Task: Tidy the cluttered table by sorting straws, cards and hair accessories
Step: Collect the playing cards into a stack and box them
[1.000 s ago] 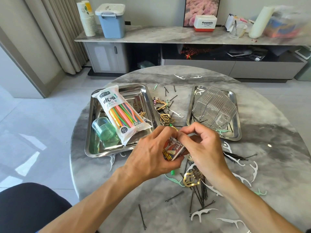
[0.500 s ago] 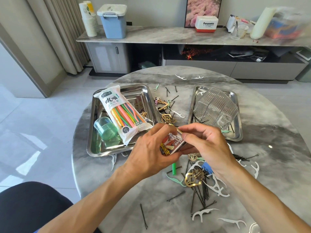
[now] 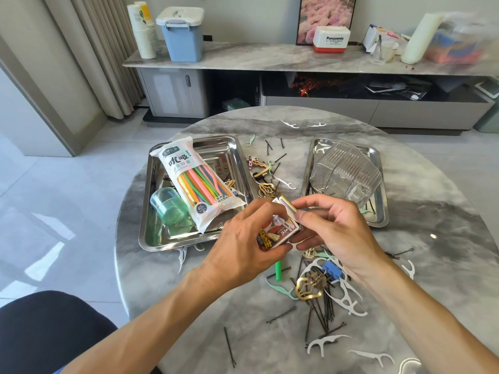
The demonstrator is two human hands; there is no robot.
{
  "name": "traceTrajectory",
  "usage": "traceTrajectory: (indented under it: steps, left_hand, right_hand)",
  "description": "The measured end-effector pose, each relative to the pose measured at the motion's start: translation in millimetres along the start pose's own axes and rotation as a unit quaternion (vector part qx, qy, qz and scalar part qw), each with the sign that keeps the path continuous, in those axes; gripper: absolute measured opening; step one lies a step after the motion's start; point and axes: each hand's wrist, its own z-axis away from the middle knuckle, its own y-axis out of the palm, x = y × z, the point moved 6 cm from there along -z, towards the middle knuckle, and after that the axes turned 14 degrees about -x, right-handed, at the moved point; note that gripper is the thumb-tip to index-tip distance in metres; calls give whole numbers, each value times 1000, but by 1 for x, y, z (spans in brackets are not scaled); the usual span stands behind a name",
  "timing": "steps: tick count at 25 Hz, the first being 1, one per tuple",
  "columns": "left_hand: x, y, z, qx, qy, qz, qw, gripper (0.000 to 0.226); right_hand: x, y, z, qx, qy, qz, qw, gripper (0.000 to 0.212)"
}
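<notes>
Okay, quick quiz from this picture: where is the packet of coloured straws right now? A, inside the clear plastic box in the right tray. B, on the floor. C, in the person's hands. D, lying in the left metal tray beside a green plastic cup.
D: the packet of straws lies across the left metal tray next to the green cup, while the hands hold a card box.

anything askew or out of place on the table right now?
Yes. The clear plastic box sits tilted in the right tray, one edge riding its rim. The straw pack lies diagonally across the left tray. Floss picks and bobby pins lie scattered loose on the tabletop.
</notes>
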Motion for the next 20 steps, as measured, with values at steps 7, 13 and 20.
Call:
traceTrajectory:
  steps: [7,13,20]
  left_hand:
    - [3,7,0,20,-23,57,998,45]
    - [2,5,0,-9,-22,73,997,45]
    - [8,-2,0,-42,-97,81,991,59]
  right_hand:
    - [-3,1,2,-20,10,3,1000,4]
    - [1,8,11,-30,-72,45,996,8]
    - [-10,22,22,-39,-127,90,987,38]
